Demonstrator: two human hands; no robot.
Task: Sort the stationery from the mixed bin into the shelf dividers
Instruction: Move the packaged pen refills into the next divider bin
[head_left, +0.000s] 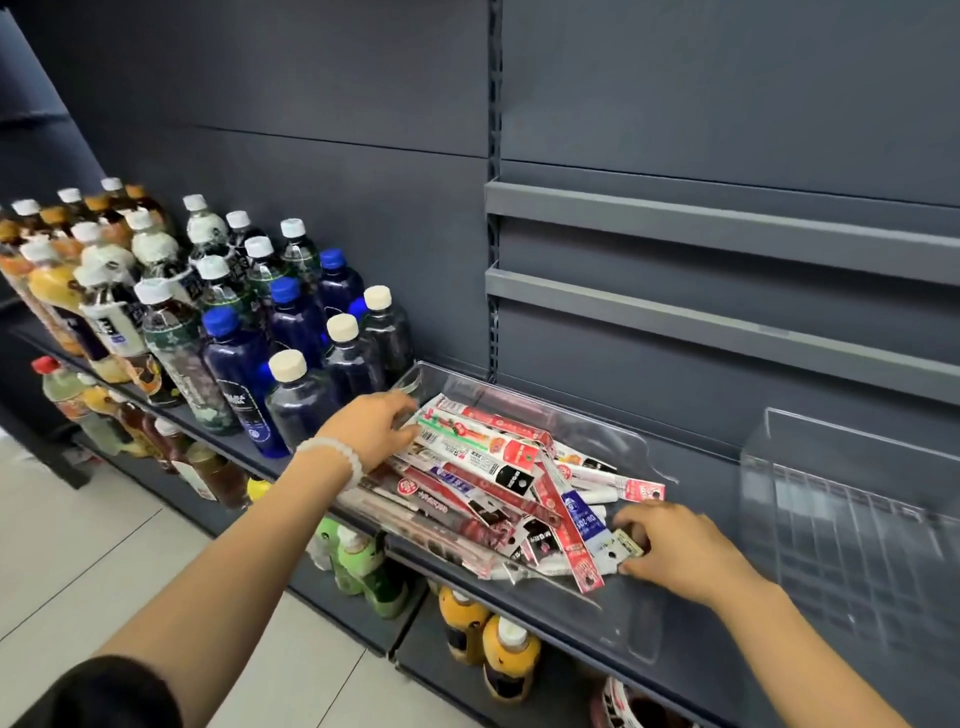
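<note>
Left of the clear bin (613, 441) stand crowded drink bottles (244, 332), the nearest just beside its left wall. The left hand (371, 428), above a bead bracelet (332, 454), reaches over that wall; its fingers (402, 413) curl onto the end of a long packet, though whether they pinch it I cannot tell. In the bin lies the heap of pen packets (493, 483), criss-crossed and spilling over the front edge. At the heap's right end, the right hand (675, 551) pinches a small carded pack (628, 545). Right of the bin stands a clear shelf divider (852, 499). Pulling one packet could drag the tangled heap off the shelf.
</note>
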